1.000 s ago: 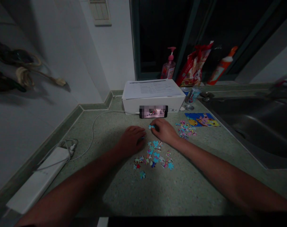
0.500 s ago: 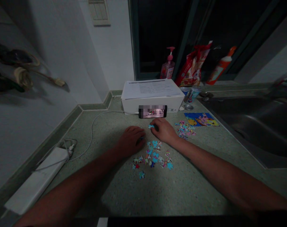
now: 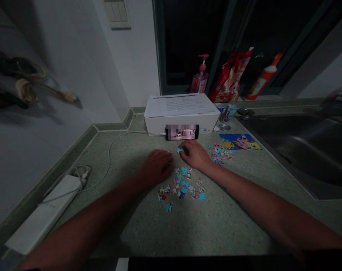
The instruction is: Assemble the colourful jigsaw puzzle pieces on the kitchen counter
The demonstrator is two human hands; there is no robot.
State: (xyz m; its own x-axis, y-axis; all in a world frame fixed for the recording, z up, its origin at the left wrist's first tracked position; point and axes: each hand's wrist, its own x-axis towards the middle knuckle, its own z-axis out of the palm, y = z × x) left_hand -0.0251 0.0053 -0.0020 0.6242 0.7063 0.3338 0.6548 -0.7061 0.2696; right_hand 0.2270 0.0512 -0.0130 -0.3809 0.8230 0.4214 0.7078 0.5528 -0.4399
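**No joined section visible: jigsaw pieces lie loose**

At the speckled green counter (image 3: 148, 229), a white box (image 3: 154, 126) stands beyond your hands, which are apart. Past your right hand (image 3: 195, 155) lie a printed picture card (image 3: 240, 141) and a small heap of jigsaw pieces (image 3: 220, 154); a larger scatter of pieces (image 3: 182, 188) lies nearer you, between your forearms. Your fingertips (image 3: 184, 149) touch a blue piece (image 3: 180, 150); grip unclear. Your curled left hand (image 3: 156, 165) rests beside it; you cannot tell whether it holds anything.

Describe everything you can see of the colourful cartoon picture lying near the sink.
A flat rectangular card, bright blue with yellow and pink cartoon figures, apparently printed paper or thin card. It lies flat on the speckled green countertop, close to the edge of the steel sink, with small jigsaw pieces just in front of it, apparently not touching. Nothing lies on it.
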